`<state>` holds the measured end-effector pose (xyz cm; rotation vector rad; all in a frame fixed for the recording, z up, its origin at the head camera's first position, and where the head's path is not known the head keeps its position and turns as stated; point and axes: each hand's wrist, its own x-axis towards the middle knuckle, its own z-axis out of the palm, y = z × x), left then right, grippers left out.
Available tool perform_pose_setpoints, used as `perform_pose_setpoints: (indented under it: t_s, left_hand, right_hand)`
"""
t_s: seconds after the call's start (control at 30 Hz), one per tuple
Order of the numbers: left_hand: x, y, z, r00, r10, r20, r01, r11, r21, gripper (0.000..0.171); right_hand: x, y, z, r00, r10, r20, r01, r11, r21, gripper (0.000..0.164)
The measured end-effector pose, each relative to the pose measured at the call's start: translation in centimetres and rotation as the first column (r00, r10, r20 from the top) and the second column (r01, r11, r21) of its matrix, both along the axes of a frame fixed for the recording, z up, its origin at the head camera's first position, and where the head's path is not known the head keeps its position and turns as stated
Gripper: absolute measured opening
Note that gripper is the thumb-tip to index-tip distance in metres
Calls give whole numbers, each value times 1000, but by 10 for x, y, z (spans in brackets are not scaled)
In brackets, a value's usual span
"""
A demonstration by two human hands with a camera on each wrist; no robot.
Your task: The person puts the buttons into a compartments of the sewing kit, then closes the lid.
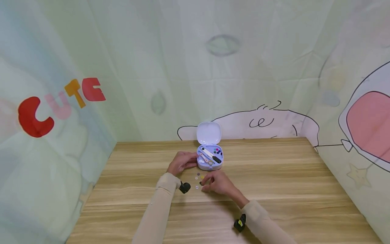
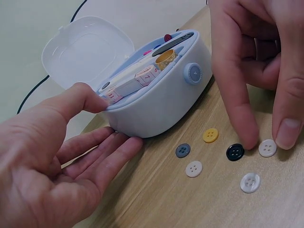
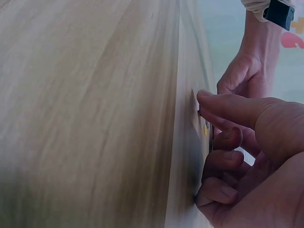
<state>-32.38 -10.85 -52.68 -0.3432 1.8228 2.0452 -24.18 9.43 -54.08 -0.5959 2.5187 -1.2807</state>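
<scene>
**An open sewing box**

The left hand has its grip apart, thumb on the box's rim, loose fingers touching the lower wall. The box stands on the counter. In front lie a grey button, pale button, yellow button, black button and pearly button. The right hand has its grip together, thumb and forefinger pinching a white button.

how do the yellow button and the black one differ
Color: the yellow button is a warm bright yellow, while the black button is very dark. Place: the yellow button lies nearer the sewing box, while the black button is right beside the index fingertip of the right hand. Both are round with four holes.
</scene>
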Motion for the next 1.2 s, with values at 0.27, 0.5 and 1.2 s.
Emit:
perform_pose_setpoints:
  t_s: [0.27, 0.5, 1.2]
  left_hand:
    - [0, 0, 1, 1000, -2, 3, 2, 1000, -13, 29]
    - [1, 1, 1, 1000, 8, -14, -8, 1000, 25, 30]
    - [2, 1, 1, 1000, 18, -10, -18, 1000, 18, 29]
  right_hand:
    - [2, -1, 0, 1000, 0, -29, 2, 999, 48, 11]
    - [3, -1, 1, 998, 10, -59, -5, 997, 82, 11]
    - [6, -6, 3, 993, 84, -86, -77, 994, 82, 14]
